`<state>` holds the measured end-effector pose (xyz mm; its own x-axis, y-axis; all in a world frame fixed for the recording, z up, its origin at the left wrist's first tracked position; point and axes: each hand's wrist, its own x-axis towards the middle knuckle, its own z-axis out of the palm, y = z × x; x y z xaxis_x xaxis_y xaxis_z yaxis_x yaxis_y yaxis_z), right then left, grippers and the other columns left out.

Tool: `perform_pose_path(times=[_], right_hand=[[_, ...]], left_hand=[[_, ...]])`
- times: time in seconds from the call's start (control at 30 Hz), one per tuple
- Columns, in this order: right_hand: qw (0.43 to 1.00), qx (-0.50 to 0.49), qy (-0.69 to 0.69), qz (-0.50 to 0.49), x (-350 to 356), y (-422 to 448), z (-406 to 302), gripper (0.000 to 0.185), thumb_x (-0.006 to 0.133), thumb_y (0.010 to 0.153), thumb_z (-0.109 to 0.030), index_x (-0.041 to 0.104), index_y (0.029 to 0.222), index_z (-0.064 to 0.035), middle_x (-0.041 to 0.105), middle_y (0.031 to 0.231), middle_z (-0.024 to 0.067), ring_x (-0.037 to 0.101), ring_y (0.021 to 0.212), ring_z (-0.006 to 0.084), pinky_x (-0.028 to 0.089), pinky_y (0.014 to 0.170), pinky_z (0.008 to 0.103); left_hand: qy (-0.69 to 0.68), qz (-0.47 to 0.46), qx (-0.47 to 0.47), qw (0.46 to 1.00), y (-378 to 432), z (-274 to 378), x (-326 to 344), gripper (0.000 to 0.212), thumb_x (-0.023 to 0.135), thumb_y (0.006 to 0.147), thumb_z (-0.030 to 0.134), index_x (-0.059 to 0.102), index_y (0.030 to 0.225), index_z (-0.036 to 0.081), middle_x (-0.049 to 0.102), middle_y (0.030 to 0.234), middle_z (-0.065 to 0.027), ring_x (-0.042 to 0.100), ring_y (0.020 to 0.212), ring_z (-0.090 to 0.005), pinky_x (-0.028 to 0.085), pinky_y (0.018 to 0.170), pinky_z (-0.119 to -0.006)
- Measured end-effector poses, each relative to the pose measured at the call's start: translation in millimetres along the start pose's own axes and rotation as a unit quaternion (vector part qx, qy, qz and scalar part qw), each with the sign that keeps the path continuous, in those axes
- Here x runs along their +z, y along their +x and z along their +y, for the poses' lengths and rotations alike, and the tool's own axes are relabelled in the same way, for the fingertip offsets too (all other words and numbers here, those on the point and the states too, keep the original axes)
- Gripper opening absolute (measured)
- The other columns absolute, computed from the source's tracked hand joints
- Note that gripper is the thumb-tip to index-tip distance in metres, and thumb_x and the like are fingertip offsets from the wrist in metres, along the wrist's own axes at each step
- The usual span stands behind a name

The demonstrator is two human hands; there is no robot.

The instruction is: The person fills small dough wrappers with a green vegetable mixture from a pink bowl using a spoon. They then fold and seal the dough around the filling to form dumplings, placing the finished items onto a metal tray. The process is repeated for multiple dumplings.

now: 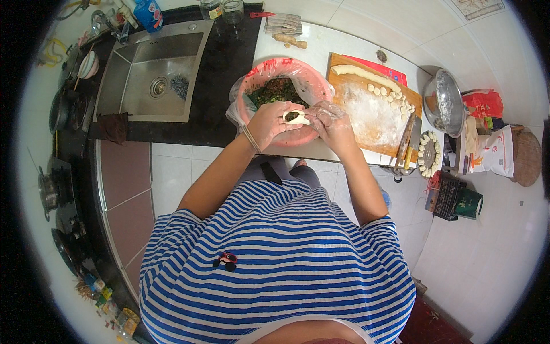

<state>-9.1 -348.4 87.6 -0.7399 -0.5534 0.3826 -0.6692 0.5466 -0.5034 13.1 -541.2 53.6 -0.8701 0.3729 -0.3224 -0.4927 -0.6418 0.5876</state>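
A round dough wrapper with dark green filling lies in my left hand, over the near part of a pink basin lined with clear plastic. My right hand, dusted with flour, pinches the wrapper's right edge. Chopped green and brown filling fills the basin. To the right, a floured wooden board bears a dough roll and several small dough pieces. A rolling pin and a cleaver with a yellow handle rest at its right edge.
A round tray of filled dumplings stands right of the board, with a metal bowl behind it. At the left is a steel sink with a brown cloth on its near edge. Ginger and a folded cloth lie behind the basin.
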Motion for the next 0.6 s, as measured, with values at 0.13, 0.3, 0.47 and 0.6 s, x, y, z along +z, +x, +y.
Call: perform_pose_path(times=[0.13,0.3,0.47,0.6], right_hand=[[0.999,-0.025,-0.022,-0.01,0.4,-0.1,4.6,0.011,0.063,0.079,-0.008,0.064,0.089,-0.0011,0.063,0.088,0.0145,0.061,0.081,0.0306,0.05,0.071,0.0369],[0.947,0.167,0.248,0.117,-1.3,-4.3,-9.4,0.008,0.062,0.081,-0.005,0.064,0.088,-0.0005,0.064,0.083,0.0146,0.063,0.073,0.0276,0.05,0.067,0.0322],[0.964,0.167,0.184,0.093,1.6,-4.1,-9.7,0.012,0.062,0.081,-0.004,0.064,0.092,-0.0004,0.065,0.088,0.0142,0.064,0.074,0.0252,0.05,0.067,0.0315],[0.984,0.13,0.109,0.063,-8.5,-1.5,-14.7,0.018,0.063,0.08,-0.003,0.065,0.098,-0.0021,0.065,0.092,0.0142,0.063,0.078,0.0239,0.05,0.067,0.0316]], left_hand=[[0.067,-0.03,0.02,0.997,-1.5,1.1,2.7,0.036,0.043,0.092,0.015,0.045,0.116,-0.012,0.049,0.122,-0.0227,0.054,0.109,-0.0291,0.048,0.094,-0.042],[0.295,-0.064,0.201,0.932,-7.9,3.4,19.3,0.04,0.038,0.094,0.02,0.044,0.123,-0.007,0.048,0.125,-0.0203,0.047,0.118,-0.0273,0.032,0.105,-0.047],[-0.164,-0.009,0.04,0.986,-0.3,-9.8,35.9,0.055,0.022,0.098,0.038,0.04,0.128,-0.005,0.046,0.126,-0.0209,0.046,0.117,-0.0314,0.032,0.105,-0.046],[-0.136,-0.026,0.035,0.99,4.8,-12.0,26.9,0.052,0.027,0.098,0.036,0.041,0.126,-0.005,0.048,0.122,-0.0184,0.048,0.114,-0.0284,0.038,0.101,-0.042]])
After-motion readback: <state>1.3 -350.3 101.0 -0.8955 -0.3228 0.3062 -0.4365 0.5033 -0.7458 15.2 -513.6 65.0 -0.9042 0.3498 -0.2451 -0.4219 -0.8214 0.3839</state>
